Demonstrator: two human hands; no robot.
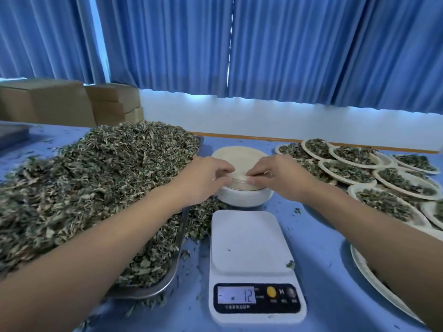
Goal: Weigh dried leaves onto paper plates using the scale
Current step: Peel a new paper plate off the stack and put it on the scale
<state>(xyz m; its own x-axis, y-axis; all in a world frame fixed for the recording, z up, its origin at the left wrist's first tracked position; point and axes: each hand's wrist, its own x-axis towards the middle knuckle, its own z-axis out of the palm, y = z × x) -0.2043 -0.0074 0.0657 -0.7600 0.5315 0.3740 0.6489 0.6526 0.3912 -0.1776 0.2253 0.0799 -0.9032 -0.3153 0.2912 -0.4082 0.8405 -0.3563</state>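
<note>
Directly beyond the white digital kitchen scale [251, 248] on the blue table [318, 248] stands a stack of pale round paper plates [242, 161]. Both hands meet at the edge of the stack nearest the scale. The left hand [203, 180] has its fingers [226, 169] curled onto the stack's near-left rim. The right hand [280, 178] pinches the rim of the topmost plates between thumb and fingers [251, 180]. The blur hides whether one plate or several are in the pinch.

Left of the scale, a shallow metal tray [153, 292] holds a high heap of grey-green dried leaves [96, 183]. The heap spills over the tray's rim onto the table, up to the foot of the stack. The left forearm crosses above this heap.

Right of the scale lie many overlapping paper plates with leaf portions [354, 156]. A small green leaf scrap [290, 264] sits at the right edge of the scale's platform. Its lit display [236, 295] reads 12 behind a dash.

Far beyond the tray are brown cardboard boxes [48, 101].
</note>
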